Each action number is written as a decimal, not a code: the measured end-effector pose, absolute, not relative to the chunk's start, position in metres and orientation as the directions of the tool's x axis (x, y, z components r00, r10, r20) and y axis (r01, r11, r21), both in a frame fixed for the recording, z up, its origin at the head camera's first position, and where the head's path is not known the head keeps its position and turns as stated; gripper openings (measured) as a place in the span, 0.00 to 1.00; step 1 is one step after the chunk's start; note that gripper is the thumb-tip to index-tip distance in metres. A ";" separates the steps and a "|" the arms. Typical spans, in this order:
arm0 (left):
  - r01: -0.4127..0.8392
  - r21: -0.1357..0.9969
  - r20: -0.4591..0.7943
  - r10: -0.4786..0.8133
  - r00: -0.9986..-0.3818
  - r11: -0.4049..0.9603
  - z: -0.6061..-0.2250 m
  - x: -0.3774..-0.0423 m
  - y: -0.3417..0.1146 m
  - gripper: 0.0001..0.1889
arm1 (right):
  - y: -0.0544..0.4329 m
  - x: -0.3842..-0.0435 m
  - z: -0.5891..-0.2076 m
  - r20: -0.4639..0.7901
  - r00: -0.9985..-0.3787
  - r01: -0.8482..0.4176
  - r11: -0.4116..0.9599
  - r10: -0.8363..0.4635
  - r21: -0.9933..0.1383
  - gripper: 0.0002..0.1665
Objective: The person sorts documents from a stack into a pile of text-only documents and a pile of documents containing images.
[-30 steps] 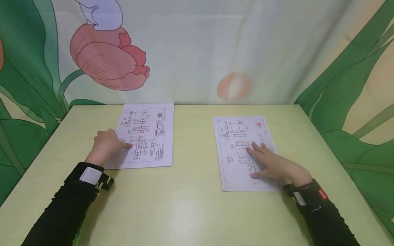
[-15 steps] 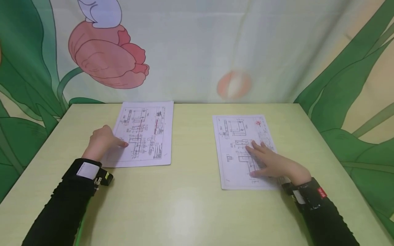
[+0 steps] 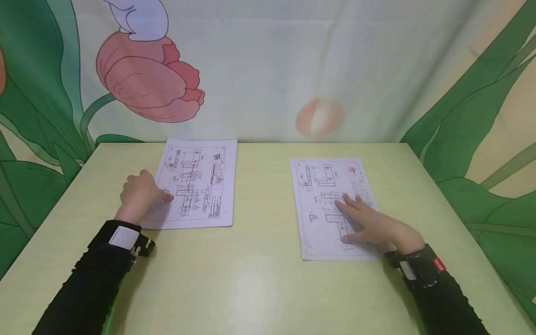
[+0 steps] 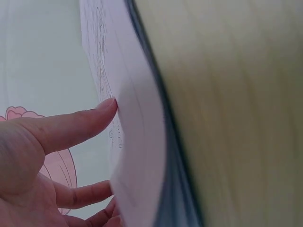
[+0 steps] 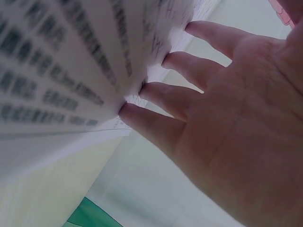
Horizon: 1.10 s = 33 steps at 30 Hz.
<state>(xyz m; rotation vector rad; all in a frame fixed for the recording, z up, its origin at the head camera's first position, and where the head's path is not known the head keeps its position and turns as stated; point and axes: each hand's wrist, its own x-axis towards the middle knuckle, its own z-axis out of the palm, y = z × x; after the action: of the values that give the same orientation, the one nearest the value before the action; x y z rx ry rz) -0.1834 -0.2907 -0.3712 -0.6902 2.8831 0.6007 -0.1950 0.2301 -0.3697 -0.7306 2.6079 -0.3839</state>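
Observation:
My left hand (image 3: 141, 194) is at the left edge of a stack of printed drawing sheets (image 3: 219, 195), its thumb stretched out onto the top page. In the left wrist view the thumb (image 4: 80, 124) touches the printed face and the other fingers reach the paper (image 4: 142, 118) lower down, their tips partly hidden. The near edge of that paper looks slightly bowed. With fingers spread, my right hand (image 3: 377, 225) rests on a second drawing sheet (image 3: 311, 242). Its fingertips press the print in the right wrist view, where lines of text on the paper (image 5: 57, 71) are blurred.
Both papers lie on a pale wooden table (image 3: 251, 284), the left one near its back edge. A curtain (image 3: 259, 70) with printed flowers and leaves hangs behind and at both sides. Each forearm wears a black sleeve and a wrist strap (image 3: 420, 267).
My left hand has slid a little to the left, and its thumb with it, across the page. The right hand and its sheet stay in place.

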 end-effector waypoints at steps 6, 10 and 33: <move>-0.414 0.335 -0.125 -0.396 -0.910 0.846 -0.372 -0.182 -0.284 0.37 | 0.230 -0.194 -0.371 -0.312 -0.782 -0.424 0.828 -0.539 -0.367 0.56; -0.388 0.302 -0.074 -0.384 -0.920 0.871 -0.372 -0.180 -0.280 0.35 | 0.230 -0.194 -0.371 -0.313 -0.785 -0.421 0.831 -0.534 -0.363 0.56; -0.350 0.609 -0.177 -0.308 -0.935 0.711 -0.371 -0.178 -0.307 0.21 | 0.229 -0.194 -0.368 -0.316 -0.782 -0.424 0.831 -0.537 -0.361 0.55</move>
<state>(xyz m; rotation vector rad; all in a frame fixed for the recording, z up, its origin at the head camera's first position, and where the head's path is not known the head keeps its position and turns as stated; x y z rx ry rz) -0.1778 -0.3066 -0.3712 -0.5483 2.8483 1.0339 -0.1937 0.2289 -0.3682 -0.7166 2.6019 -0.3791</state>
